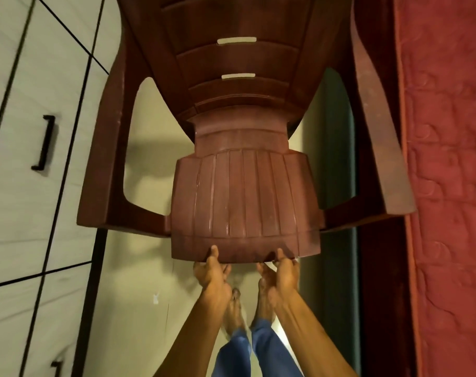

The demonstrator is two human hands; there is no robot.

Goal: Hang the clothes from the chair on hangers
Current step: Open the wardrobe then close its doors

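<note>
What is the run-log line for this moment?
left hand: grips near edge of brown plastic armchair | right hand: grips same edge | clothes: none visible

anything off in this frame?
Yes. The chair is bare: no clothes on its seat or arms, and no hanger in view. The left hand and right hand both grip the top edge of its backrest, so they hold the chair itself, not a garment.
</note>
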